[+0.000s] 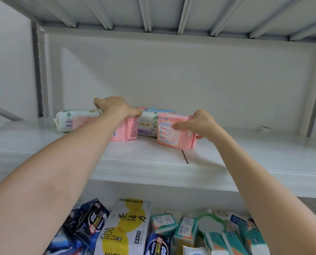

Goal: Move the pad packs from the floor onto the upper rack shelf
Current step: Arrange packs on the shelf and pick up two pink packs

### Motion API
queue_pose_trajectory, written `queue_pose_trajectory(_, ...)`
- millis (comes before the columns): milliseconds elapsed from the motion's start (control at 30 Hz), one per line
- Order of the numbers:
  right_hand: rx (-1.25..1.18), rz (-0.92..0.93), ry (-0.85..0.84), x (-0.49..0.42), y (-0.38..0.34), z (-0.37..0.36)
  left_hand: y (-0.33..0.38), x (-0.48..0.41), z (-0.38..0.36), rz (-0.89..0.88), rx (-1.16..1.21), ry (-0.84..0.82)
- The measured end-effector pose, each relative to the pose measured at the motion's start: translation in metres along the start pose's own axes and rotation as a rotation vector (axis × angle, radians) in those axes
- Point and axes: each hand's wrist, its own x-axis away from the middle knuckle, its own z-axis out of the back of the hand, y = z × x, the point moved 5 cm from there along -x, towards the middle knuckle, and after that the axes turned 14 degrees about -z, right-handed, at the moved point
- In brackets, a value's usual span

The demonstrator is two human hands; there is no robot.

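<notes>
Several pad packs stand on the white upper rack shelf (146, 162). My left hand (116, 106) reaches over and grips the top of a pink pack (128, 129). To its left a white pack with green leaves (65, 120) lies on its side. My right hand (202, 124) holds another pink pack (173, 134) by its right end, thumb across the front. Between the two pink packs stands a white-and-lilac pack (148, 126), with a blue-topped pack (159, 109) behind it.
The shelf runs free to the right, apart from a small scrap (263, 128) near the back wall. Below are dark blue pad packs (87, 223), a white-and-yellow carton (126, 229) and several teal tissue packs (186, 229). Another shelf's ribbed underside (162, 13) is overhead.
</notes>
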Motion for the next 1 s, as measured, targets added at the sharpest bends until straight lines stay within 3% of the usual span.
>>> queue_pose_trajectory(133, 0.002, -0.022, -0.032, 0.000, 0.003, 0.003, 0.008, -0.001, -0.001, -0.002, -0.031, -0.015)
queue_pose_trajectory(267, -0.080, -0.033, -0.079, 0.002, 0.012, 0.006, 0.004, 0.006, 0.004, -0.024, 0.094, -0.019)
queue_pose_trajectory(500, -0.256, -0.010, -0.062, 0.012, 0.024, 0.010, -0.011, 0.044, 0.026, -0.073, 0.301, -0.243)
queue_pose_trajectory(700, -0.374, 0.006, -0.055, 0.023, 0.032, 0.011, -0.038, 0.073, 0.030, -0.055, 0.542, -0.045)
queue_pose_trajectory(867, -0.460, 0.060, -0.041, 0.034, 0.032, 0.014, -0.048, 0.099, 0.014, -0.009, 1.041, 0.108)
queue_pose_trajectory(1000, -0.536, 0.070, 0.005, 0.043, 0.036, 0.020, -0.051, 0.116, 0.007, -0.024, 1.213, 0.191)
